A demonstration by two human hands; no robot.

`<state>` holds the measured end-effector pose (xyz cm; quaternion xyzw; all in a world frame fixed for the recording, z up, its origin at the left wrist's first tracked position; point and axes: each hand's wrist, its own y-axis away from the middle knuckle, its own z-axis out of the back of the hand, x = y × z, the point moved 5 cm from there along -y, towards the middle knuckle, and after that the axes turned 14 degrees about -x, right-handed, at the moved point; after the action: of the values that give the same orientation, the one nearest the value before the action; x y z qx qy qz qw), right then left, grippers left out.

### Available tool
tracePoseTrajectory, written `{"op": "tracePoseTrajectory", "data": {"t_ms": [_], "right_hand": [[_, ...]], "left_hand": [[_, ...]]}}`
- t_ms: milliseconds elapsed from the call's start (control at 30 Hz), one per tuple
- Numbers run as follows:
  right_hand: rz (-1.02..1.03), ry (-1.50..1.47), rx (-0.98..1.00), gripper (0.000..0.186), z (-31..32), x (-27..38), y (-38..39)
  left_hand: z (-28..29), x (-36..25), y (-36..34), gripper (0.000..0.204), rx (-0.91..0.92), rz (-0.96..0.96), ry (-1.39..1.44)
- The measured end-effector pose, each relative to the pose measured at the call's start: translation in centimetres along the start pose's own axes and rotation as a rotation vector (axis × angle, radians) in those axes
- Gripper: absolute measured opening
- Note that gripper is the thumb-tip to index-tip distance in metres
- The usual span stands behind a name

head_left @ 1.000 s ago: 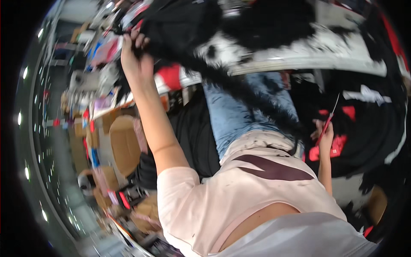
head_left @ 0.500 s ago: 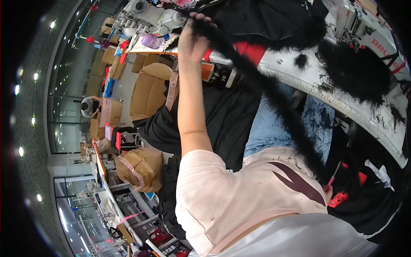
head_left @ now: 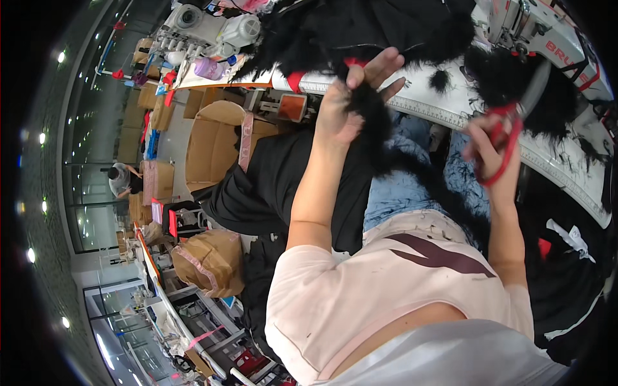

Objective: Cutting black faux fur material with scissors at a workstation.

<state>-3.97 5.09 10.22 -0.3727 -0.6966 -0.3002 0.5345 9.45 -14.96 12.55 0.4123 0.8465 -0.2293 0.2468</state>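
Observation:
My left hand [head_left: 341,112] is raised over my lap at the table's near edge, with its fingers partly spread around a strip of black fur trim [head_left: 370,122]. The strip hangs from the hand and trails across my jeans to the right. In my right hand [head_left: 486,145] is a pair of scissors [head_left: 505,138] with red handles. Its blades point up and away, over a black fur piece [head_left: 560,96] on the table. Motion blurs the right fingers and the scissors a little. Black cloth with furry edges [head_left: 360,32] lies on the table beyond my left hand.
A white sewing machine [head_left: 534,32] stands at the far right, another machine [head_left: 212,26] at the far left. A ruler strip [head_left: 438,114] runs along the table's edge. Cardboard boxes [head_left: 215,148] and black fabric [head_left: 296,180] are to the left. A person [head_left: 122,180] is farther off.
My left hand has come down and right, and its fingers have loosened. My right hand has risen from low beside my body with the scissors. The fur strip, once stretched taut, now sags.

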Motion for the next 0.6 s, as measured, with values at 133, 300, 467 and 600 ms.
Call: {"op": "tracePoseTrajectory", "data": {"t_ms": [133, 300, 467, 600], "right_hand": [[-0.059, -0.025, 0.194, 0.018, -6.7, 2.5, -0.4], [-0.017, -0.125, 0.227, 0.019, -9.0, 0.4, -0.5], [-0.055, -0.112, 0.191, 0.017, -7.8, 0.0, -1.2], [-0.004, -0.015, 0.147, 0.016, -6.7, 0.2, -0.9]], "left_hand": [[0.4, 2.2, 1.2, 0.029, -0.097, 0.021, -0.009], [-0.4, 4.2, 1.1, 0.027, -0.148, 0.14, 0.088], [0.2, 5.8, 0.6, 0.028, -0.089, 0.179, 0.176], [0.8, 6.4, 1.3, 0.022, -0.095, 0.201, 0.145]]}}
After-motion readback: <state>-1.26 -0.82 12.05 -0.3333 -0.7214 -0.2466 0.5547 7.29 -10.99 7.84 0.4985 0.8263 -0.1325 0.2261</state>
